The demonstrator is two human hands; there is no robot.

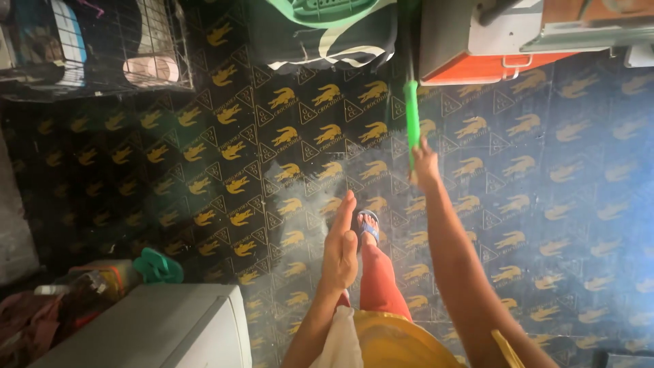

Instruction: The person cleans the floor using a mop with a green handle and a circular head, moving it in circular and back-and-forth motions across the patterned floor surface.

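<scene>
Fingers of the right hand [426,163] clamp a green broom handle [411,116] (head hidden) reaching toward the orange cooler [477,65]; left hand [340,249] hangs flat, fingers together, empty. Steady, low strokes would best suit the patterned floor [225,177].

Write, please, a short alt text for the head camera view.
Seen from above, a person's right hand grips a green handle, while the left hand hangs open and empty over a dark patterned floor. One foot wears a blue sandal.

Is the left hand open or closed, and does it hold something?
Open and empty: the left hand shows straight fingers above the patterned floor.
</scene>
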